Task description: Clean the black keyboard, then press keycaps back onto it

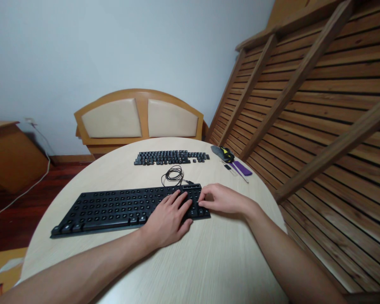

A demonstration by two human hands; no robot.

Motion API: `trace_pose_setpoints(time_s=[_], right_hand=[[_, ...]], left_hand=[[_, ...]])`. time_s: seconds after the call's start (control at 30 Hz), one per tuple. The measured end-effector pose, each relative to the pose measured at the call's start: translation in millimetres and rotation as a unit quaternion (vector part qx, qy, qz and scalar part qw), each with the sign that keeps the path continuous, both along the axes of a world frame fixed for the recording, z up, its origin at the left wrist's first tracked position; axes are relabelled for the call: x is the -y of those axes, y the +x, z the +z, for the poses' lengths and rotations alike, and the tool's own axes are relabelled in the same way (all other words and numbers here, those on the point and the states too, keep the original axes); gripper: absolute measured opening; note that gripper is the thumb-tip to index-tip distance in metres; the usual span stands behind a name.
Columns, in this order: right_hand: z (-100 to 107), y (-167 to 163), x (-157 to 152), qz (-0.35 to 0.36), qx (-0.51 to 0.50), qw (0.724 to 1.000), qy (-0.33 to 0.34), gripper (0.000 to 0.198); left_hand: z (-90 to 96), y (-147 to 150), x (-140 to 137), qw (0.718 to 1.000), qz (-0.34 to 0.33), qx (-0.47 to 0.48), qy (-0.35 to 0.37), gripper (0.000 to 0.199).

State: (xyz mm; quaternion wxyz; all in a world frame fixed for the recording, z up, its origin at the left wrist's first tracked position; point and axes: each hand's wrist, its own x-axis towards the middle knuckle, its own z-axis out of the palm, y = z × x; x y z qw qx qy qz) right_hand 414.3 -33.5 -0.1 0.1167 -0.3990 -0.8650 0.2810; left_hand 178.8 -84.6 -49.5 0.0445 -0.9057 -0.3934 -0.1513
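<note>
Noting the black plastic keyboard (pixel 110 207): on the round, pale, wood-grained table (pixel 224 253), long axis running left to right; it stretches leftward from the right hand (pixel 222 198), which is nearer its right end, thumb and forefinger narrowed, anything pinched I cannot tell; left hand (pixel 168 219) fingers spread, palm down over it; beyond, thin coiled cable (pixel 173 174), blocky loose keys (pixel 164 158) in rows.
</note>
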Motion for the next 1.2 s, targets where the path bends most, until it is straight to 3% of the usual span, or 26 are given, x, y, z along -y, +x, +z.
trace_pose_setpoints(time_s=[0.23, 0.57, 1.07, 1.2], right_hand=[[-3.4, 3.4, -5.4, -0.02, -0.037, 0.999, -0.011, 0.018], [-15.0, 1.5, -15.9, -0.034, -0.025, 0.998, 0.049, 0.015], [-15.7, 0.6, -33.1, -0.003, -0.007, 0.999, -0.045, 0.021], [-16.4, 4.2, -59.2, -0.076, 0.049, 0.995, 0.037, 0.024]], left_hand=[[3.2, -0.1, 1.3, 0.999, -0.038, -0.004, 0.005, 0.051], [10.7, 3.4, -1.6, 0.998, -0.052, -0.002, -0.021, 0.046], [14.0, 4.1, -2.9, 0.998, -0.049, -0.019, -0.041, 0.046], [13.7, 3.7, -4.0, 0.998, -0.054, -0.017, -0.036, 0.045]])
